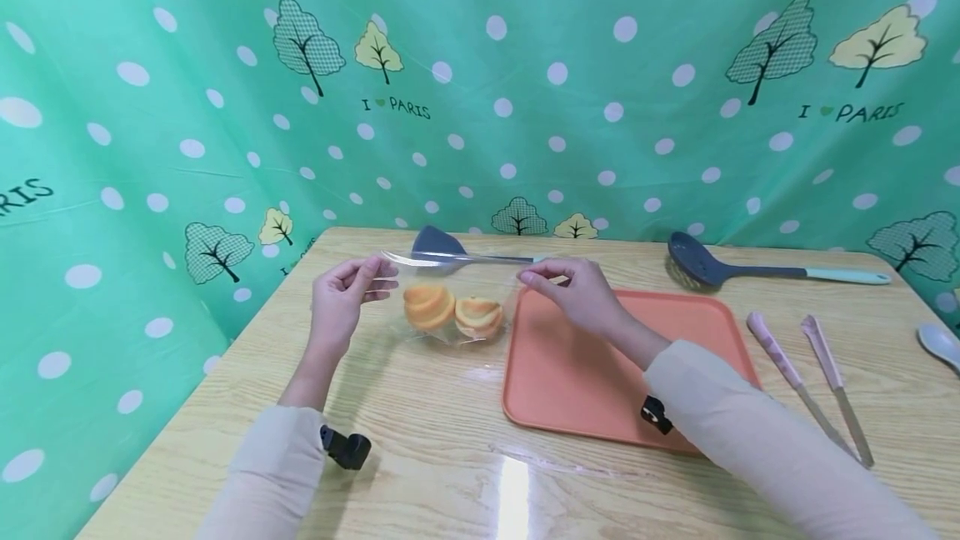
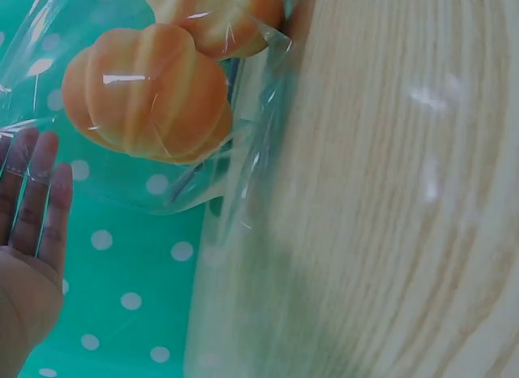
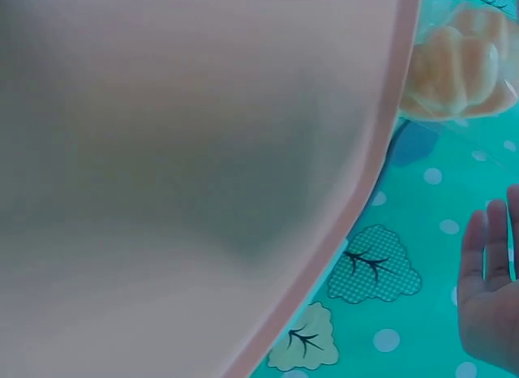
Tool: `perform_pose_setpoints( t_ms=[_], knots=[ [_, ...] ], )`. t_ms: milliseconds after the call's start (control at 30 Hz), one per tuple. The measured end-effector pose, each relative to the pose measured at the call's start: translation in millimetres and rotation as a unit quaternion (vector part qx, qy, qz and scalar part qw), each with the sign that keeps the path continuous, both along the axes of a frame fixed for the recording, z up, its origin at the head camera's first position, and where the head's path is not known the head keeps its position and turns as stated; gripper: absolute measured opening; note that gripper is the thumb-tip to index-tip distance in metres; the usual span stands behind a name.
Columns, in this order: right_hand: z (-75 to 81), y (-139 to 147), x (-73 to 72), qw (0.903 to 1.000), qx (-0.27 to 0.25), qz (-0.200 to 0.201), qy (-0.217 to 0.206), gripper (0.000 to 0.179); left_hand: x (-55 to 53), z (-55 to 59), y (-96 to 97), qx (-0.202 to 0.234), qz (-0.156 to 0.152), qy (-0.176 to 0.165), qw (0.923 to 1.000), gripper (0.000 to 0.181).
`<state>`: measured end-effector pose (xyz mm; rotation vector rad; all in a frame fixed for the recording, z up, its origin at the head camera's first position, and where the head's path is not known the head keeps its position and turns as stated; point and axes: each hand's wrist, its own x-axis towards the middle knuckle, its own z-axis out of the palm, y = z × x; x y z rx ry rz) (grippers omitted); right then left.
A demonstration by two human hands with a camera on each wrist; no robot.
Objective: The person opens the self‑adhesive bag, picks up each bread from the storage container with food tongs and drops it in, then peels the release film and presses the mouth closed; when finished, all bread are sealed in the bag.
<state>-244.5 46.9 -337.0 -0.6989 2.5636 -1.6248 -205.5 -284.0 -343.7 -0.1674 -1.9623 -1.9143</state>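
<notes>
A clear plastic bag [image 1: 457, 275] hangs between my two hands, above the left part of the table. Inside it lie two orange-brown bread rolls [image 1: 429, 307], side by side at the bottom; the left wrist view shows one ridged roll [image 2: 150, 98] up close. My left hand [image 1: 339, 300] pinches the bag's upper left corner between thumb and forefinger, the other fingers held straighter. At the upper right corner, my right hand [image 1: 581, 297] pinches the edge likewise. The bag's top edge is stretched taut between them. Both wrist views cut off the pinching fingertips.
Under my right forearm lies an orange tray [image 1: 555, 398]. A dark spatula [image 1: 433, 242] is behind the bag. To the right are a dark slotted spoon [image 1: 697, 261], two pink-handled knives [image 1: 776, 350] and a white spoon [image 1: 937, 344]. A green polka-dot cloth [image 1: 555, 73] hangs behind.
</notes>
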Motion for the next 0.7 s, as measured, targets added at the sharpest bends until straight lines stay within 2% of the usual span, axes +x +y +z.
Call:
perform_pose_setpoints(
  t_ms=[200,467,600,700],
  knots=[
    [9.3,-2,5.2,0.9989,-0.041,0.023,-0.001,0.021,3.8,18.0,0.5,-0.009,0.013,0.020,0.9997,0.018],
    [19.2,-5,23.0,0.9930,-0.094,0.068,-0.018,0.018,18.4,36.3,-5.5,-0.018,0.007,0.035,0.9992,0.019],
    [21.3,-7,32.0,0.9873,-0.118,0.094,-0.050,0.018,26.4,43.9,-9.0,-0.018,0.003,0.025,0.9995,0.018],
    [21.2,-10,35.3,0.9839,-0.124,0.101,-0.080,0.019,29.9,48.5,-11.1,-0.024,0.003,0.005,0.9997,0.020]
  ],
)
